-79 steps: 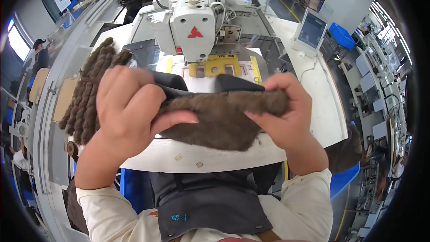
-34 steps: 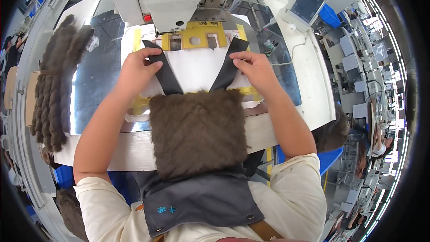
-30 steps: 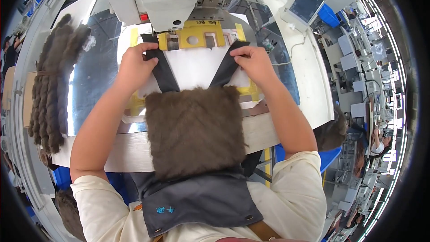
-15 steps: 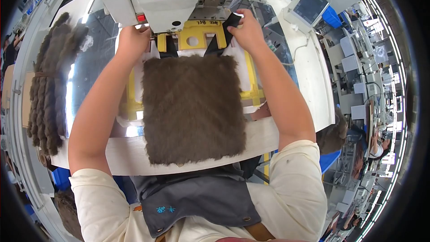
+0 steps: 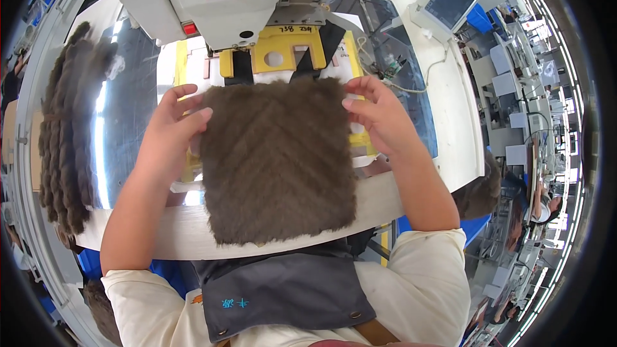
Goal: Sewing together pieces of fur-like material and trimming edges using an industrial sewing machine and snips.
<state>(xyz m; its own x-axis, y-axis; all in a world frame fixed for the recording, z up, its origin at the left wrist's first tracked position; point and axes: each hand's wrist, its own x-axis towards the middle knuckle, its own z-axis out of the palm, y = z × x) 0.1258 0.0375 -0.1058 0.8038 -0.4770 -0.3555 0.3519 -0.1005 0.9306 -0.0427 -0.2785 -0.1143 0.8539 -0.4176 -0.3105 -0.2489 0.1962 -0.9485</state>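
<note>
A brown fur panel [image 5: 279, 164] with a chevron pattern lies flat across the front edge of the white table. Its far edge meets two black straps, the left strap [image 5: 241, 65] and the right strap [image 5: 330, 40], which run by a yellow clamp plate [image 5: 288, 45] under the sewing machine head [image 5: 222, 3]. My left hand [image 5: 175, 130] hovers at the panel's upper left corner, thumb and fingers apart. At the opposite corner my right hand [image 5: 378, 114] is close by the fur edge, its fingers spread; whether the fingertips touch the fur is hard to tell.
Several brown fur strips [image 5: 64, 141] lie bundled on the left. A control screen [image 5: 450, 0] stands at the back right, with a cable [image 5: 418, 90] trailing over the table. Another fur piece [image 5: 479, 186] is beyond the right table edge. People sit at work further right.
Both hands have come back toward me from the clamp plate to the panel's far corners. My right hand has let go of the black strap. The fur panel has shifted slightly nearer.
</note>
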